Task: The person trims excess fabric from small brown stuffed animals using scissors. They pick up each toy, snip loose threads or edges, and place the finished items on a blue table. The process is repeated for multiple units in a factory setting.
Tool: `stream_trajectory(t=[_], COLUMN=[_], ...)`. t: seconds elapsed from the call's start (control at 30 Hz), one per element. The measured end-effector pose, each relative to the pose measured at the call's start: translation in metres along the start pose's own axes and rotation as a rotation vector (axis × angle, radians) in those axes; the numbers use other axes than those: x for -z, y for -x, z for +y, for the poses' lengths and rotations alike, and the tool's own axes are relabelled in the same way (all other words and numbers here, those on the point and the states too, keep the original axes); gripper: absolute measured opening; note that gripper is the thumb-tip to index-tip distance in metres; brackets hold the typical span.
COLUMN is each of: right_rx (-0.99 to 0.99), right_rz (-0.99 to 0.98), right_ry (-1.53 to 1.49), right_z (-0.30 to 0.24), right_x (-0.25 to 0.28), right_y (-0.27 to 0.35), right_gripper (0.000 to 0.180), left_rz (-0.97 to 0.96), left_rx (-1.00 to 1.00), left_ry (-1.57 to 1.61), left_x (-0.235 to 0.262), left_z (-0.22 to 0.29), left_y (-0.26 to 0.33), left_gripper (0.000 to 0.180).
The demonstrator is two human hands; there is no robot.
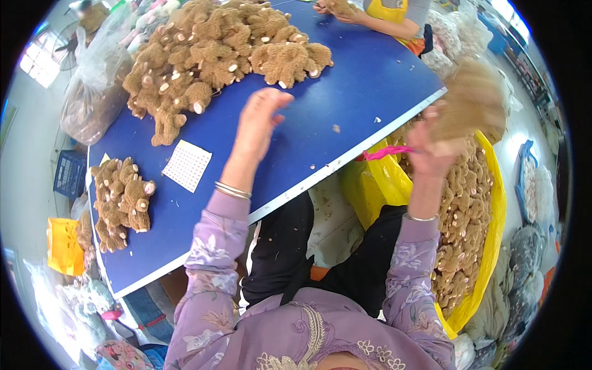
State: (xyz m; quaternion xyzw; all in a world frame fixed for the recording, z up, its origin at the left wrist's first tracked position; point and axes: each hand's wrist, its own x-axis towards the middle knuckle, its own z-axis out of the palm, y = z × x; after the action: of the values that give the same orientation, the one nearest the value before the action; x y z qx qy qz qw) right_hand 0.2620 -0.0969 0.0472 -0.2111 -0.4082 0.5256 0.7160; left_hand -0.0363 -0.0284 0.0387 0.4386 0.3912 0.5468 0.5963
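My left hand (262,120) hovers over the blue table, fingers bent and apart, with nothing in it. Just beyond it is a big heap of brown plush toys (216,46) with pale paws. Past the table's right edge, my right hand (431,145) holds a brown plush toy (472,98), blurred by motion. A narrow pink thing (390,152) sticks out leftward from the same hand; its kind is not clear. Below them stands a yellow sack (493,228) filled with similar brown toys.
The blue table (320,123) spreads before me. On it lie a white printed sheet (188,165) and a small toy pile (123,203). Across it, a person in a yellow apron (388,9) handles a brown piece. A clear plastic bag (95,92) stands at the left.
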Motion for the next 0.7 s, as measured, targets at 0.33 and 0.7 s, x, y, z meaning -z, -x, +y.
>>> stream_trajectory(t=[0.33,0.7], right_rx=[-0.254,-0.097], right_rz=[0.122,0.233], right_ry=[0.596,0.767], right_z=[0.063,0.085], right_x=[-0.023,-0.007], right_y=[0.006,-0.002], right_gripper=[0.022,0.021], left_rz=[0.717,0.856], left_rx=[-0.818,0.090], left_ry=[-0.756,-0.546], left_x=[0.232,0.377], left_z=[0.136,0.147], left_y=[-0.086,-0.136], left_gripper=[0.036,0.071])
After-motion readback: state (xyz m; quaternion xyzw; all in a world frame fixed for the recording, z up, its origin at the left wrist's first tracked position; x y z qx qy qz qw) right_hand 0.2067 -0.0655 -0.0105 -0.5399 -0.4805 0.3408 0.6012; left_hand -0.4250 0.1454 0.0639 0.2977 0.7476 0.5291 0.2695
